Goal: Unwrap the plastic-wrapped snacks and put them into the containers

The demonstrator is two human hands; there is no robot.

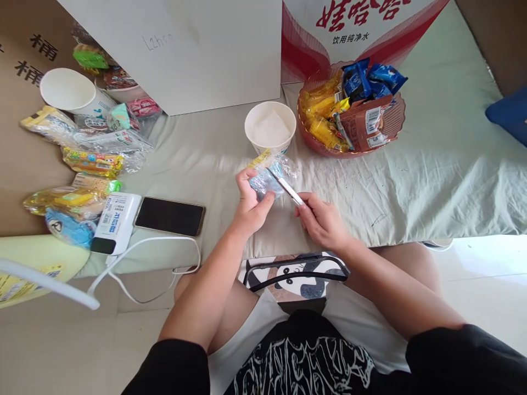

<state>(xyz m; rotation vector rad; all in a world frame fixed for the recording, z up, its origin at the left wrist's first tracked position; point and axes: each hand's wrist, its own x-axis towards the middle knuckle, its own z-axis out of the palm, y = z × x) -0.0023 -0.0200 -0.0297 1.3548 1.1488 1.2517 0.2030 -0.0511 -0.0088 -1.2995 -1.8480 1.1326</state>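
My left hand (252,204) grips a crinkled snack packet (263,182) of clear and light blue plastic, with some yellow at its top. The thumb presses on its lower edge. In my right hand (321,220) is a small knife (290,191) with a white handle, the fingers closed around the handle's end. Its narrow dark blade lies against the packet and points up and left. Just beyond the packet stands a white paper cup (270,127) with something pale inside. Whether the blade has cut the plastic, I cannot tell.
A pink ribbed bowl (349,149) of yellow, brown and blue packets sits behind right. White (214,49) and red-white boxes (354,49) stand at the back. At left lie wrapped snacks (93,159), a tipped cup (68,90), a phone (169,215) and a white device (117,222) with a cable.
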